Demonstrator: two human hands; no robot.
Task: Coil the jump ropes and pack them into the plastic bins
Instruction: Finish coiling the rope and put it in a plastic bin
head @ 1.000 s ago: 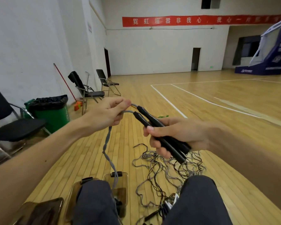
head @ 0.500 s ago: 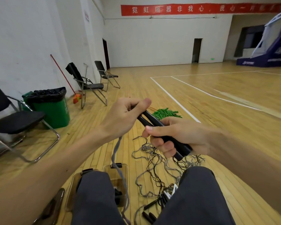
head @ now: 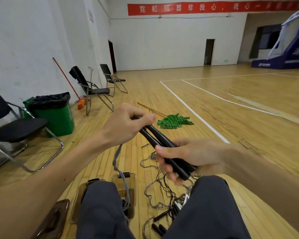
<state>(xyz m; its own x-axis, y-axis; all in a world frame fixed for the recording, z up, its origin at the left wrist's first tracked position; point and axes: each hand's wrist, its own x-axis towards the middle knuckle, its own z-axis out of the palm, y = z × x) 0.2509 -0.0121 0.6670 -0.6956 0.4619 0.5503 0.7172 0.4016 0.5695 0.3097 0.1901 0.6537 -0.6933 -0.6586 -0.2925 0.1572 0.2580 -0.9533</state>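
Observation:
Two black jump rope handles (head: 160, 138) lie side by side in my hands above my lap. My right hand (head: 188, 156) grips their lower halves. My left hand (head: 126, 125) pinches their upper ends, where the grey twisted rope (head: 116, 156) leaves and hangs down into a clear brown plastic bin (head: 130, 180) between my knees. More tangled ropes (head: 160, 185) with black and white handles lie on the wooden floor in front of my right knee. Another bin (head: 79, 192) and a lid-like bin (head: 59, 211) sit by my left knee.
My dark-trousered knees (head: 100, 204) fill the bottom of the view. A green waste bin (head: 57, 114) and black folding chairs (head: 93, 88) stand along the left wall. A green mop head (head: 174, 121) lies on the floor ahead. A basketball stand base (head: 286, 61) is far right.
My left hand slid along the rope up to the handle ends and now pinches them. The head tilted down, bringing the green mop into view. My right hand kept its grip.

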